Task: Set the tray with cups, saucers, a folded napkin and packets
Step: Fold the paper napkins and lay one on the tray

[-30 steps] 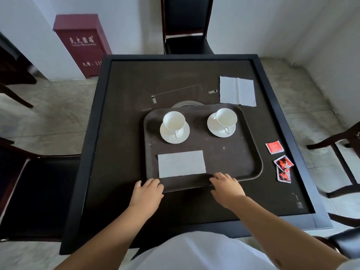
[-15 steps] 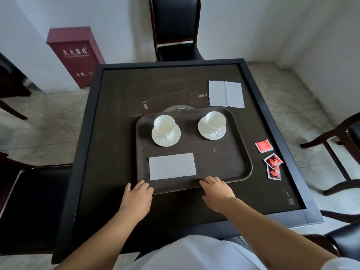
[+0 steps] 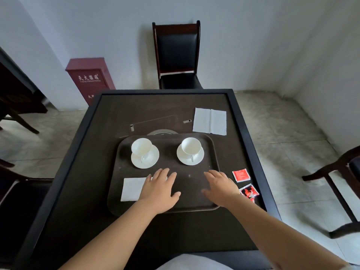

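A dark brown tray lies on the black table. At its back stand two white cups on saucers, one at the left and one at the right. A folded white napkin lies at the tray's front left. My left hand is flat and open over the tray, covering the napkin's right end. My right hand is open over the tray's right side. Red packets lie on the table right of the tray: one farther back and two nearer, partly behind my right hand.
An unfolded white napkin lies at the table's back right. A black chair stands beyond the table, others at the left and right edges. A red cabinet stands against the back wall.
Both hands have moved forward from the tray's near rim to over the tray; the left now covers part of the napkin. The camera has tilted up.
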`<action>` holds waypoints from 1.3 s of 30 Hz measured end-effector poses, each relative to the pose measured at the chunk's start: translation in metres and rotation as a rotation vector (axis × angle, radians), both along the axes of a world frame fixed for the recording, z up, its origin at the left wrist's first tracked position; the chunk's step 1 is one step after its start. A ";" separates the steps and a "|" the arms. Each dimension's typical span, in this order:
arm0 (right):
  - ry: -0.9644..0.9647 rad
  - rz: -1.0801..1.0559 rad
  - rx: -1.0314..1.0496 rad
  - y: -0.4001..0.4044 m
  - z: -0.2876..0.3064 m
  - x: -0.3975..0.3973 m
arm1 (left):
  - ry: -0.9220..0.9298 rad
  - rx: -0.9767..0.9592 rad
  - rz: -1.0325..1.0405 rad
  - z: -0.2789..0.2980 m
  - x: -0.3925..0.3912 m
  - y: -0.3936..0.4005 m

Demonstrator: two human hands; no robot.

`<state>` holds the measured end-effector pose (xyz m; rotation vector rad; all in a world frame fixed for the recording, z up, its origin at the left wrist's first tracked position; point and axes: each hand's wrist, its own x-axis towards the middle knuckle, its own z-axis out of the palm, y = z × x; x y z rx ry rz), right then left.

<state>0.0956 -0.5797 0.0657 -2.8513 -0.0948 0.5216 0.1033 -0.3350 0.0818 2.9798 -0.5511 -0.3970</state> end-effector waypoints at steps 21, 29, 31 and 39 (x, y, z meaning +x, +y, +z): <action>-0.087 -0.024 -0.036 -0.096 0.005 0.187 | -0.009 -0.020 -0.066 0.015 0.203 -0.133; -0.111 -0.163 0.026 -0.104 -0.064 0.267 | 0.031 -0.027 -0.185 -0.056 0.321 -0.138; -0.153 -0.192 0.030 -0.105 -0.083 0.283 | 0.048 -0.006 -0.233 -0.076 0.345 -0.141; -0.400 -0.190 -0.045 -0.108 -0.128 0.306 | 0.001 -0.052 -0.463 -0.128 0.411 -0.140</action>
